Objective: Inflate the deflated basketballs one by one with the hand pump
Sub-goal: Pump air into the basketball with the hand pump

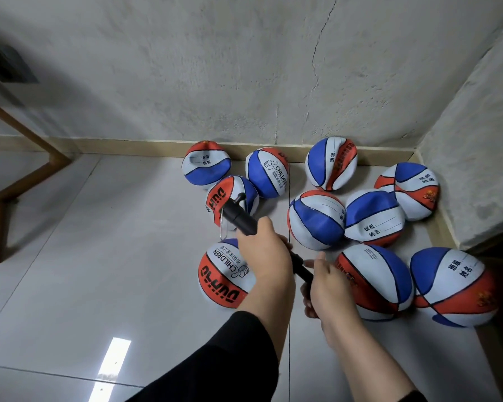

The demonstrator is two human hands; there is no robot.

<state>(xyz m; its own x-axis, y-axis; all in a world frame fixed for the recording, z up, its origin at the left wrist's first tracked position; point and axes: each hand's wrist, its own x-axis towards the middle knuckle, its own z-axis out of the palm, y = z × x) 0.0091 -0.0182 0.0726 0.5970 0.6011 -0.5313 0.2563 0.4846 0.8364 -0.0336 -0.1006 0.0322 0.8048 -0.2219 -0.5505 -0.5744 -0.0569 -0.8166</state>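
I am gripping the black hand pump point(246, 220) in my left hand point(263, 248), fingers curled round its barrel, nozzle end tilted up and away from me. My right hand point(328, 285) is closing its fingers on the pump's handle end. Ten limp red, white and blue basketballs point(317, 220) are lying on the grey tiled floor point(99, 227) around and beyond the pump; the nearest one point(224, 275) is sitting just below my left hand.
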